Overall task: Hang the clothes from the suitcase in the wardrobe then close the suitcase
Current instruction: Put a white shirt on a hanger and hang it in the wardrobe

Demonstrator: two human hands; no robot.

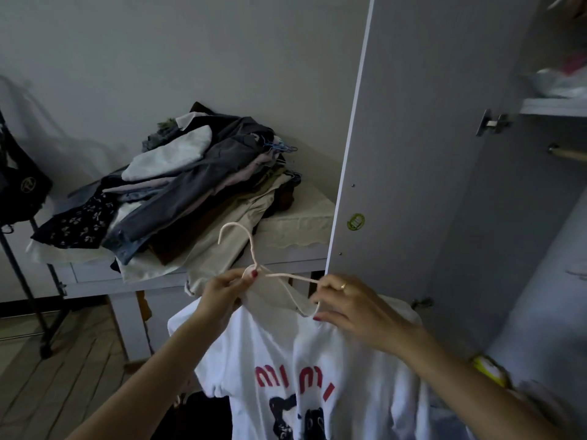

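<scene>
A white T-shirt (pixel 320 360) with red letters and a dark print hangs in front of me on a pale pink hanger (pixel 251 246). My left hand (pixel 224 292) pinches the hanger at the base of its hook. My right hand (pixel 352 308) grips the hanger's right arm together with the shirt's neckline. The wardrobe (pixel 540 217) stands open to the right, its wooden rail (pixel 568 154) bare where it shows. The suitcase is not in view.
The open wardrobe door (pixel 428 138) stands just beyond my hands. A pile of clothes (pixel 178 192) with blue hangers lies on a white table (pixel 295 230) by the wall. A black bag (pixel 22 192) hangs on a stand at left. A shelf (pixel 552 104) above the rail holds bagged items.
</scene>
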